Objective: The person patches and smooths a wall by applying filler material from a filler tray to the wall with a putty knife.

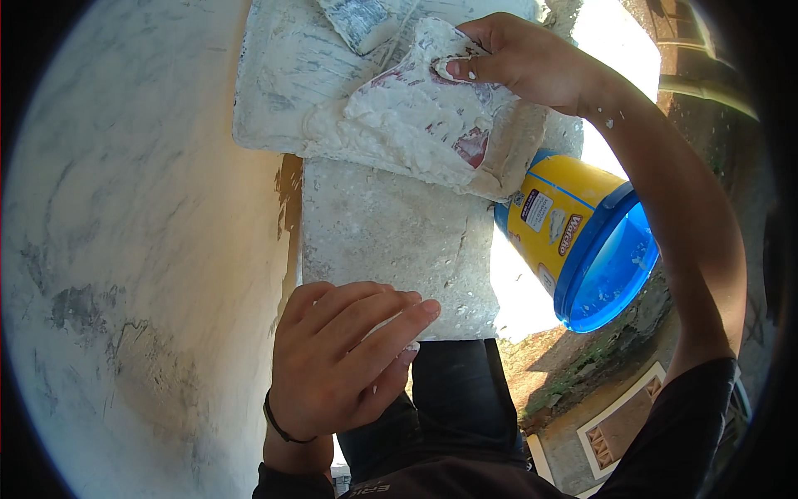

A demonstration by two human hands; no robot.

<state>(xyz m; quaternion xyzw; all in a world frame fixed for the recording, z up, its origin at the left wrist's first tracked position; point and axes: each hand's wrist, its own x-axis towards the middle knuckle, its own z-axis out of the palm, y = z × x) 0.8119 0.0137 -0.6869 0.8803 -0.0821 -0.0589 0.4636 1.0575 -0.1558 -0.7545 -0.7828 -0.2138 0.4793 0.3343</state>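
My right hand (519, 62) grips a flat, flexible, reddish spreader (471, 145) thickly smeared with white putty, the thumb pressed on its face. The spreader lies tilted over a putty-coated board (274, 91), where a mound of wet white putty (374, 137) sits along the near edge. My left hand (353, 349) hangs in front of my body, fingers loosely bent and thumb apart, with specks of putty on the fingertips. It appears to hold nothing, though its palm is hidden. Another putty-caked flat blade (362, 23) rests farther back on the board.
The board lies on a grey concrete ledge (391, 241). A yellow and blue plastic bucket (557, 208) lies tipped at the ledge's right side, its mouth toward me, white residue inside. Along the left runs a wall (150, 249) with patchy white coating. Lower ground drops away at right.
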